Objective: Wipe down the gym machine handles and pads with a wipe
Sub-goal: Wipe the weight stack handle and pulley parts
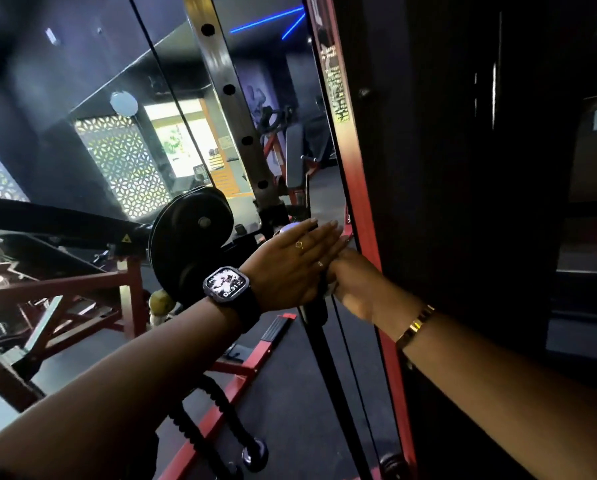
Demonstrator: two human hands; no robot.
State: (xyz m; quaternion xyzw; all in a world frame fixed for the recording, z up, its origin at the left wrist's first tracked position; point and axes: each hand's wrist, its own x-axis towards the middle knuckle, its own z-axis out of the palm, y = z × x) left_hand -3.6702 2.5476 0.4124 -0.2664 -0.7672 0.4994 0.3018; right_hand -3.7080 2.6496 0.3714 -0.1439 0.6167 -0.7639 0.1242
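Note:
My left hand, with a smartwatch on its wrist, lies with straight fingers across the black handle bar of the cable machine, next to the red upright. Just behind it is my right hand, which wears a gold bracelet. It curls round a white wipe, of which only a sliver shows between the two hands. The left hand hides the right hand's fingertips. Something pale peeks out beyond my left fingertips; I cannot tell what it is.
A black pulley wheel sits left of my hands under a perforated steel post. A black rope attachment hangs down to the dark floor. Red frame bars stand at the left, and the dark weight-stack housing fills the right.

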